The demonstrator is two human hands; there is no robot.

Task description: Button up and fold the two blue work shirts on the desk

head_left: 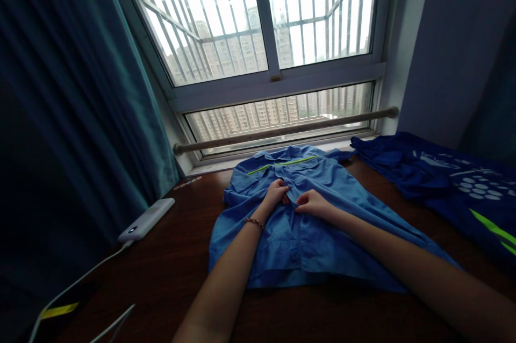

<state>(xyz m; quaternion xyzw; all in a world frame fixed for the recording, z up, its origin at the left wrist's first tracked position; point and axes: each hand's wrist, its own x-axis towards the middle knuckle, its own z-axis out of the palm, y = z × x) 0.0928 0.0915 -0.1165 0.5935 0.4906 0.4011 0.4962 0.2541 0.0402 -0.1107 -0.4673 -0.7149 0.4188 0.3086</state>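
A blue work shirt [306, 235] with a lime-green chest stripe lies spread front-up on a dark wooden table [169, 273], collar toward the window. My left hand [277, 192] and my right hand [311, 203] meet at the shirt's middle front, below the collar. Both hands have their fingers curled in a pinch on the front placket's fabric. A beaded bracelet sits on my left wrist.
A white power bank [147, 219] with a cable lies at the table's left. A pile of dark blue garments [443, 181] with green and white markings covers the right side. A barred window [266, 36] and a wooden rod [282, 129] stand behind, with a teal curtain [80, 90] at left.
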